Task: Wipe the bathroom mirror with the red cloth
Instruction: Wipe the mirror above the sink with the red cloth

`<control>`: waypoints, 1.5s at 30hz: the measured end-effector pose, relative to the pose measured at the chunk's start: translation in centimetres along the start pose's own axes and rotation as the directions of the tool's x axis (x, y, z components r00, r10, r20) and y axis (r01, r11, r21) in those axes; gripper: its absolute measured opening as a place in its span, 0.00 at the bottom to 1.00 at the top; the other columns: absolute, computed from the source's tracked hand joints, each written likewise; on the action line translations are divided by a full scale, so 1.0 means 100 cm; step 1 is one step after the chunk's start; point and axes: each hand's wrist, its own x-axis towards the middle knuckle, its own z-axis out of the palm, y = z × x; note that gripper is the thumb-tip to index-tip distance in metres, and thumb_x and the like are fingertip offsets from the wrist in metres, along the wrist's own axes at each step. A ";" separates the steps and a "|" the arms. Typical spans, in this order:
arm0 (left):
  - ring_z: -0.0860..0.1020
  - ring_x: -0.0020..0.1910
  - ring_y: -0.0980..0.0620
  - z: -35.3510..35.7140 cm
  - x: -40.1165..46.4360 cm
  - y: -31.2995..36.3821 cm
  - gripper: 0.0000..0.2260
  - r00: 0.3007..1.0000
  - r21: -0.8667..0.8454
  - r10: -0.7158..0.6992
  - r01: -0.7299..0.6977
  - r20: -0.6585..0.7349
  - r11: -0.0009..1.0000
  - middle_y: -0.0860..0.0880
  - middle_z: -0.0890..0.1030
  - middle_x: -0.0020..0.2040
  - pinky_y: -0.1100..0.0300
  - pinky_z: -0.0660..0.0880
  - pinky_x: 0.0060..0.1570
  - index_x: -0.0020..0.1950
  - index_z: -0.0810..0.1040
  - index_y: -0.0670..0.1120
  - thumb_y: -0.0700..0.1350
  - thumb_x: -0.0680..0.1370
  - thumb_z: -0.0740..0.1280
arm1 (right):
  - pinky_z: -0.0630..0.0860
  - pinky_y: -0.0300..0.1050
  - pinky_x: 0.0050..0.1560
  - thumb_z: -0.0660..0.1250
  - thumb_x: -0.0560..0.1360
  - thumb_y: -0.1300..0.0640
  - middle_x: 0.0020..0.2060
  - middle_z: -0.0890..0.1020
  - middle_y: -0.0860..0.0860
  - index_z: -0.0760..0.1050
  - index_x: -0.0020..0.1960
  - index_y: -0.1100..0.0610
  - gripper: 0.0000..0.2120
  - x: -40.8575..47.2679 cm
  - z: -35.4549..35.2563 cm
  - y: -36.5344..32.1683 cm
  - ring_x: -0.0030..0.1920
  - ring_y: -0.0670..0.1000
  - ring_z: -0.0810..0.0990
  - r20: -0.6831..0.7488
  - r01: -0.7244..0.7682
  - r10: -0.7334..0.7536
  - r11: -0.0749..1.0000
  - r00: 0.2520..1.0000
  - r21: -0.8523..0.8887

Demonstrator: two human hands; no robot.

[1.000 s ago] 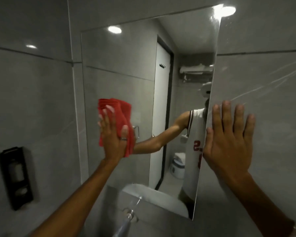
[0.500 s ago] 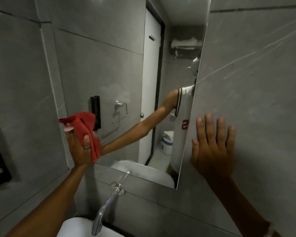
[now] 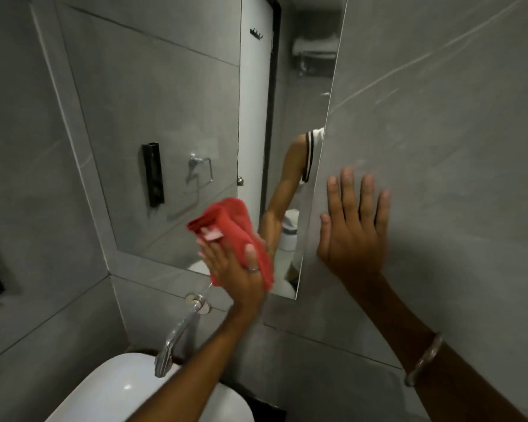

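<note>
A small grey-tiled bathroom: wall mirror (image 3: pixel 165 117), white basin (image 3: pixel 110 391), chrome tap (image 3: pixel 177 339), seemingly a reflected toilet (image 3: pixel 288 229).

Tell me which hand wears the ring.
The left hand, pressing the red cloth against the mirror; the right hand, flat on the wall, shows none.

The light is dim and even, the grey walls bend at the frame edges from the wide lens, and the lower left shows a small white glare spot on the basin (image 3: pixel 113 388).
</note>
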 end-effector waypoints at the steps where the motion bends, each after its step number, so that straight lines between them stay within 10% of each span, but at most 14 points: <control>1: 0.54 0.83 0.34 0.008 -0.019 0.010 0.38 0.992 0.029 0.123 -0.124 0.037 0.992 0.37 0.54 0.84 0.38 0.52 0.82 0.84 0.54 0.44 0.69 0.83 0.48 | 0.59 0.64 0.82 0.60 0.84 0.51 0.83 0.61 0.57 0.64 0.84 0.58 0.29 0.001 -0.002 0.001 0.82 0.62 0.63 0.006 0.008 -0.008 1.000 1.000 0.015; 6: 0.48 0.85 0.41 0.014 -0.041 0.006 0.33 0.641 0.114 0.708 -0.760 0.297 0.640 0.47 0.48 0.86 0.39 0.49 0.82 0.85 0.52 0.57 0.66 0.82 0.56 | 0.64 0.55 0.73 0.60 0.82 0.56 0.77 0.76 0.58 0.72 0.78 0.59 0.25 0.020 -0.025 0.022 0.78 0.58 0.69 0.008 0.018 -0.019 0.987 1.000 0.161; 13: 0.51 0.85 0.44 -0.015 0.108 0.042 0.29 0.054 -0.007 0.922 -0.998 0.384 0.061 0.49 0.52 0.86 0.43 0.47 0.83 0.82 0.62 0.58 0.62 0.81 0.61 | 0.63 0.55 0.72 0.60 0.79 0.56 0.76 0.75 0.62 0.75 0.76 0.63 0.26 0.077 -0.041 0.059 0.79 0.60 0.65 0.034 0.051 -0.058 0.982 0.998 0.180; 20: 0.41 0.85 0.49 -0.044 0.315 0.218 0.28 -0.050 0.046 0.875 -0.996 0.482 -0.083 0.50 0.47 0.85 0.45 0.40 0.83 0.83 0.52 0.58 0.65 0.84 0.46 | 0.58 0.56 0.80 0.57 0.82 0.52 0.82 0.67 0.59 0.69 0.80 0.60 0.28 0.135 -0.034 0.065 0.83 0.59 0.62 0.040 -0.010 0.006 0.995 0.999 0.103; 27: 0.43 0.85 0.50 -0.051 0.373 0.320 0.33 0.061 0.078 0.888 -0.997 0.456 0.028 0.49 0.48 0.86 0.46 0.40 0.84 0.84 0.49 0.54 0.68 0.83 0.45 | 0.41 0.49 0.86 0.55 0.82 0.46 0.84 0.61 0.57 0.63 0.83 0.58 0.32 0.130 -0.026 0.065 0.85 0.58 0.55 0.048 0.000 -0.004 0.997 0.999 0.074; 32: 0.48 0.85 0.40 -0.037 0.337 0.304 0.39 0.008 0.141 0.905 -0.988 0.426 -0.058 0.42 0.51 0.86 0.36 0.46 0.82 0.85 0.51 0.51 0.71 0.80 0.48 | 0.39 0.49 0.87 0.54 0.83 0.45 0.85 0.54 0.54 0.53 0.85 0.56 0.34 0.125 -0.019 0.064 0.87 0.53 0.44 0.042 -0.007 0.003 0.996 0.999 0.092; 40: 0.54 0.84 0.41 -0.019 0.219 0.172 0.27 -0.316 -0.099 0.824 -0.947 0.470 -0.306 0.46 0.58 0.85 0.39 0.46 0.83 0.83 0.60 0.53 0.60 0.86 0.49 | 0.44 0.52 0.87 0.57 0.83 0.48 0.81 0.66 0.64 0.66 0.81 0.64 0.30 0.110 -0.026 0.060 0.83 0.62 0.59 0.010 0.001 -0.003 0.978 1.000 0.208; 45: 0.51 0.85 0.46 -0.023 0.133 0.069 0.25 -0.353 -0.259 0.778 -0.933 0.520 -0.251 0.49 0.58 0.84 0.44 0.43 0.84 0.83 0.59 0.52 0.58 0.87 0.50 | 0.52 0.59 0.85 0.59 0.82 0.50 0.81 0.67 0.65 0.68 0.79 0.66 0.30 0.107 -0.040 0.057 0.83 0.65 0.62 0.109 -0.093 0.060 0.939 0.992 0.330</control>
